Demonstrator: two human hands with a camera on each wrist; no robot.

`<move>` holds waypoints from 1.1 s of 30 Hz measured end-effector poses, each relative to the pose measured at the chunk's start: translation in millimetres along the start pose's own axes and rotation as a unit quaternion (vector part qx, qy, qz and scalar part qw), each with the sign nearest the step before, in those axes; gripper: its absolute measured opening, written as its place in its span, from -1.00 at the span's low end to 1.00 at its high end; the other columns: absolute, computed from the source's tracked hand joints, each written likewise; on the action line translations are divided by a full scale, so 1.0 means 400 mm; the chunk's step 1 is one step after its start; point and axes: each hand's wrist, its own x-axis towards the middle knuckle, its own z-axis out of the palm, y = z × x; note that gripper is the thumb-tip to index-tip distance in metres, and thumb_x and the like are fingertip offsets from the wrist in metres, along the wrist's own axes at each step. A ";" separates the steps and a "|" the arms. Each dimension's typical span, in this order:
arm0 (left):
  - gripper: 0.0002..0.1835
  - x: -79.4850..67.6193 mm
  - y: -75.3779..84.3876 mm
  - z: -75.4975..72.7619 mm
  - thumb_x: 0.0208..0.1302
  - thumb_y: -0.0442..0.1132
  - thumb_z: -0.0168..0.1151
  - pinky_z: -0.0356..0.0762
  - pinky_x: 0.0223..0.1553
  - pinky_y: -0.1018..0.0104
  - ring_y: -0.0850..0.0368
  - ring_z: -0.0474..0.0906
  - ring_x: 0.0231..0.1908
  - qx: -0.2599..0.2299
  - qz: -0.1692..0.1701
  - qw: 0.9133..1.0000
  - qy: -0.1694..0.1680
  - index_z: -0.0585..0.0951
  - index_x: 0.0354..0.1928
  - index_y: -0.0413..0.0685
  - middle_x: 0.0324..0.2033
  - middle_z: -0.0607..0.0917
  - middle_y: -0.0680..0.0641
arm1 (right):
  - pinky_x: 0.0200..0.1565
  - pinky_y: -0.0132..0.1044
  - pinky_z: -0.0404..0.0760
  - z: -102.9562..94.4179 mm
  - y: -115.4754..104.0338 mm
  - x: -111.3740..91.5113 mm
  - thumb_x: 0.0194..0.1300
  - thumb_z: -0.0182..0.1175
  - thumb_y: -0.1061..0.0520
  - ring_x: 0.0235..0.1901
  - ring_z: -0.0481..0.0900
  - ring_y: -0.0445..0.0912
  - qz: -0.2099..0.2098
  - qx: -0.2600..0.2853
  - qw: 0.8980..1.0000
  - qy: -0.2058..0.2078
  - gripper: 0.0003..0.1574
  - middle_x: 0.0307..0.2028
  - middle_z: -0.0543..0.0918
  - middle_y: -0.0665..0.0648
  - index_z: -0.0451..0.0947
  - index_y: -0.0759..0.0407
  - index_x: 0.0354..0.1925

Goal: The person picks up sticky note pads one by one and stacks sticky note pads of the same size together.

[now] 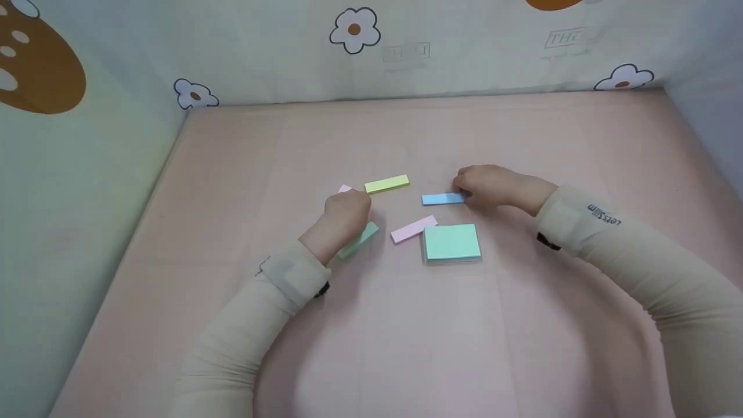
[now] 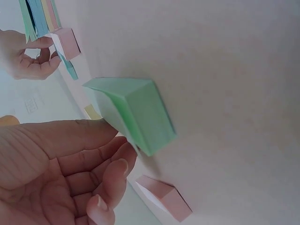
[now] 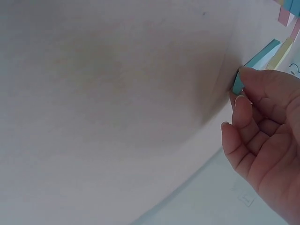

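Observation:
My left hand (image 1: 348,212) is at a narrow green sticky note pad (image 1: 360,241). In the left wrist view its thumb and a finger pinch the edge of the pad's top sheet (image 2: 112,110), which is bent up from the rest. On the right, my right hand (image 1: 493,184) pinches the far right end of a narrow blue sticky note pad (image 1: 442,199). The right wrist view shows thumb and fingertip at the end of this blue pad (image 3: 258,58). Whether a single blue sheet is lifted cannot be told.
A yellow pad (image 1: 387,184) lies behind, between the hands. One pink pad (image 1: 413,230) touches or nearly touches a larger stack with a green top (image 1: 453,242). Another pink pad (image 1: 344,188) is mostly hidden behind my left hand. Printed fabric walls (image 1: 278,52) enclose the pink tabletop (image 1: 429,337).

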 end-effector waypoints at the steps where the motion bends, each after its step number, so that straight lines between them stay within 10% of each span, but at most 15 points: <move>1: -0.72 0.000 0.000 0.000 0.34 -0.30 -0.07 0.55 -0.38 0.30 0.13 0.40 -0.48 0.000 0.000 1.000 -0.001 0.55 -0.06 -0.29 -0.34 0.62 -0.15 | -0.13 -0.11 0.52 0.000 -0.001 0.000 0.11 0.14 0.40 -0.34 0.45 -0.01 -0.002 -0.003 1.000 0.002 -0.75 -0.28 0.58 0.23 0.55 0.36 -0.17; 17: -0.67 -0.007 -0.006 -0.003 0.35 -0.21 -0.04 0.36 -0.59 0.44 0.18 0.35 -0.57 -0.004 0.017 1.000 0.005 0.52 -0.02 -0.32 -0.39 0.62 -0.13 | -0.30 -0.18 0.53 0.003 -0.020 -0.003 0.11 0.11 0.45 -0.48 0.41 -0.04 -0.012 -0.064 0.997 0.033 -0.82 -0.44 0.53 0.21 0.60 0.36 -0.29; 33: -0.64 -0.008 -0.011 -0.040 0.22 -0.34 0.05 0.30 -0.58 0.40 0.15 0.32 -0.53 -0.064 -0.025 0.997 -0.032 0.46 0.07 -0.28 -0.43 0.52 -0.08 | -0.10 -0.06 0.51 -0.019 0.007 -0.030 0.11 0.17 0.35 -0.17 0.55 0.11 0.015 0.028 0.997 0.065 -0.62 -0.15 0.56 0.31 0.50 0.42 -0.04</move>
